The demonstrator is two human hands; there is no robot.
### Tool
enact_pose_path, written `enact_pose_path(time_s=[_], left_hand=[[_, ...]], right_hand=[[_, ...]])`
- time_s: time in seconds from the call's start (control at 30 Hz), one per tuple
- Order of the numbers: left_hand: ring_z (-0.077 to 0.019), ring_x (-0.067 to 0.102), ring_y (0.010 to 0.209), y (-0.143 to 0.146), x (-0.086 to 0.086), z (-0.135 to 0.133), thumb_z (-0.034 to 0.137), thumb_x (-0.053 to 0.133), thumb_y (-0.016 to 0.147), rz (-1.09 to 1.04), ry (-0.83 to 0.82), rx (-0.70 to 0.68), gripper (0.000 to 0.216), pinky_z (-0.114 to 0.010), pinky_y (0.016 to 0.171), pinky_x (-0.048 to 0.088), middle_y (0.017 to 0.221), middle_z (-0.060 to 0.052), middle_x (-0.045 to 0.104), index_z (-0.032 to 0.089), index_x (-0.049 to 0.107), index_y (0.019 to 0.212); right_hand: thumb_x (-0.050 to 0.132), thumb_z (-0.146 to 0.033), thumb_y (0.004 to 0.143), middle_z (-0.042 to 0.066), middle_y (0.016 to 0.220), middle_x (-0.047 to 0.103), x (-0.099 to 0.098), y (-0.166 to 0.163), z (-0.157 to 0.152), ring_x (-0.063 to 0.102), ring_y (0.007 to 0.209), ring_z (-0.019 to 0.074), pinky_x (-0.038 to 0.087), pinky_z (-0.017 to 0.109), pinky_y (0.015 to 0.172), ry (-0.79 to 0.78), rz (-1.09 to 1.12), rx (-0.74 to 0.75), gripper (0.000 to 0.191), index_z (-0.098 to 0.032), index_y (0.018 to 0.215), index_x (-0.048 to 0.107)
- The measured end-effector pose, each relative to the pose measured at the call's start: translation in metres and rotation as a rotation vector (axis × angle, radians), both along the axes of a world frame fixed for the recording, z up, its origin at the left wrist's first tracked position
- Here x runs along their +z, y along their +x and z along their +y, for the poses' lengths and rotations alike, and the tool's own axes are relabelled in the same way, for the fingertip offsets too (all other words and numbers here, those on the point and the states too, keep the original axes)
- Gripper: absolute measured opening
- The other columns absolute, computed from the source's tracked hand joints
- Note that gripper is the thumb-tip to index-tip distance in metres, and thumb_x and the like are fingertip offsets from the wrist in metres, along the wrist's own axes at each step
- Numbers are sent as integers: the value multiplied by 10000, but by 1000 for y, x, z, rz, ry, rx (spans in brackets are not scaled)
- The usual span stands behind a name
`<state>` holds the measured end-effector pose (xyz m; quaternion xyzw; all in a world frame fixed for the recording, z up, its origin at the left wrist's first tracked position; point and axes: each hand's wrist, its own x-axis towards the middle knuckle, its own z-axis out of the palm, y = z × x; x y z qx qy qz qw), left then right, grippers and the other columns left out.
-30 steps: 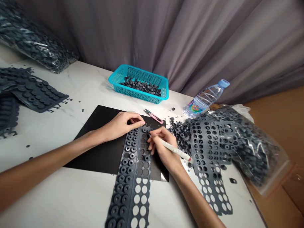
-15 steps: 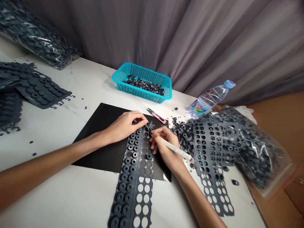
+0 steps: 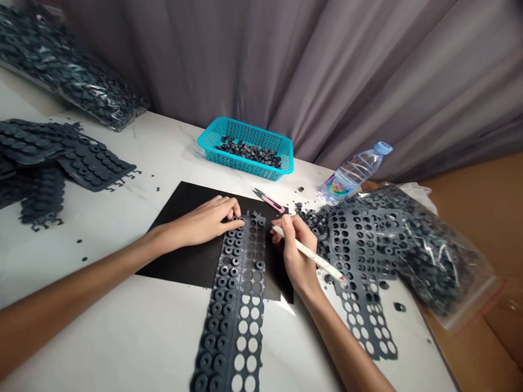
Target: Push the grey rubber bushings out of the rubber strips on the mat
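Note:
A long dark grey rubber strip (image 3: 236,298) runs toward me over a black mat (image 3: 180,250). Its left rows carry many ring-shaped pieces; its right rows are mostly open holes, with a ring (image 3: 259,265) still seated on the right side. My left hand (image 3: 209,220) rests at the strip's far left edge, fingers curled and thumb pressed on it. Just right of the strip, apart from it, my right hand (image 3: 298,249) is closed around a white pen-like stick (image 3: 313,256) with a reddish rear end. The stick's front tip points at the strip's upper part.
Behind the mat are pink-handled thread snips (image 3: 270,201) and a turquoise basket (image 3: 245,167) of small dark pieces. At right stand a water bottle (image 3: 352,173), a punched-out strip (image 3: 361,279) and a plastic bag (image 3: 447,271). More strips (image 3: 95,164) and a filled bag (image 3: 77,69) lie left.
My right hand with the stick has drawn back to the right, off the strip. My left thumb has shifted slightly left and nearer along the strip's edge. The view has moved a little.

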<state>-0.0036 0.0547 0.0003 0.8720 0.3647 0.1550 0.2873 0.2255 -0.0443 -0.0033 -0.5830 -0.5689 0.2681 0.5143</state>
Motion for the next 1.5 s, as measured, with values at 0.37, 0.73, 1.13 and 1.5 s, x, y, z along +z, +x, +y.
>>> enact_pose_path(time_s=[0.37, 0.73, 1.13, 1.5], left_hand=[[-172, 607, 763, 4, 10, 2, 366, 557, 1011, -278, -44, 151, 137, -328, 799, 475, 861, 23, 622, 251, 483, 1017], [-210, 748, 720, -67, -25, 39, 519, 632, 909, -571, -188, 522, 439, -356, 580, 635, 983, -33, 666, 252, 378, 1147], [-162, 622, 692, -123, -7, 1, 540, 718, 859, -229, -158, 431, 365, -266, 662, 478, 741, 25, 629, 218, 546, 845], [-180, 662, 578, -95, 46, -129, 631, 553, 947, -80, -905, 64, 436, -234, 472, 433, 742, -49, 750, 199, 614, 917]], right_hand=[[377, -296, 1114, 72, 954, 626, -2, 21, -2, 529, 950, 237, 444, 410, 905, 285, -519, 15, 377, -224, 827, 610], [670, -636, 931, 62, 950, 633, 15, -18, -37, 601, 897, 269, 485, 379, 724, 34, -791, 301, 428, -231, 1039, 582], [489, -131, 1043, 94, 963, 637, 17, -2, -10, 575, 914, 282, 490, 390, 771, 141, -1201, 232, 147, -213, 950, 566], [508, -533, 1053, 140, 1084, 644, 5, -35, -5, 663, 1007, 321, 490, 349, 650, -188, -1130, -55, 354, -191, 1135, 546]])
